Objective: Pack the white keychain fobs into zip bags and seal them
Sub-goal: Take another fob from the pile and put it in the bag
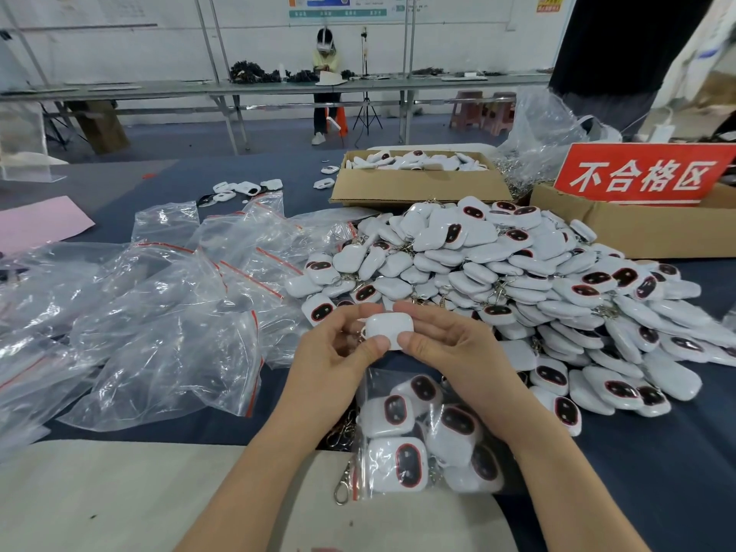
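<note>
Just in front of the pile (517, 272), one white fob (388, 328) is pinched

Head view: the left hand (338, 348) and the right hand (450, 348) each pinch the white fob between thumb and curled fingers, its plain side up, just in front of the pile. Nearer than the pile, under the wrists, a zip bag (422, 432) holds several fobs. Empty bags (159, 312) lie left of the pile; a cardboard box (418, 181) sits behind it.
</note>
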Tool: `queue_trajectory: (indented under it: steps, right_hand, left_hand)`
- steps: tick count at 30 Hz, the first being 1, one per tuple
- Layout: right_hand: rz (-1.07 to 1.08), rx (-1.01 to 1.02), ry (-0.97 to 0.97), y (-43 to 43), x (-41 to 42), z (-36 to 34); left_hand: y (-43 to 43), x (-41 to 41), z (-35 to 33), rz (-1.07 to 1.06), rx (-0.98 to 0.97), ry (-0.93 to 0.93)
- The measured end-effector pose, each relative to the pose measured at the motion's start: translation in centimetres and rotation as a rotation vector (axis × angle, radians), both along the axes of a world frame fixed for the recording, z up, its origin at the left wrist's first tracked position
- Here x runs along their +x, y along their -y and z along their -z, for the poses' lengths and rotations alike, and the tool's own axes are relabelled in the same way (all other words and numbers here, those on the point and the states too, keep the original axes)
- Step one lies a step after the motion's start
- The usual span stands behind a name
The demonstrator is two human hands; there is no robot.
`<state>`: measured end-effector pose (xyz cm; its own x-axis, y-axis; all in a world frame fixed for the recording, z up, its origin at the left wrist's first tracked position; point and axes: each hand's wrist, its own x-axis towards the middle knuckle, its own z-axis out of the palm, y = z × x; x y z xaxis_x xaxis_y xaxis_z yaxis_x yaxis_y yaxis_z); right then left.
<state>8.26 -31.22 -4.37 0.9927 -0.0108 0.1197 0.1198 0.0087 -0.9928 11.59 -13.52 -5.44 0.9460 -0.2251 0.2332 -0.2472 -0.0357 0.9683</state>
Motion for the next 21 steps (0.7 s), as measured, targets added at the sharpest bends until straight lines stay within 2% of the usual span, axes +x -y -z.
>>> queue_trajectory:
  steps: [12, 21]
  right_hand:
    - [0.049, 0.056, 0.014, 0.0, -0.35, -0.39]
    - [0.063, 0.077, 0.018, -0.07, -0.28, -0.53]
  left_hand:
    - [0.28, 0.03, -0.22, 0.012, -0.112, -0.05]
    - [0.24, -0.07, -0.34, 0.002, -0.126, -0.071]
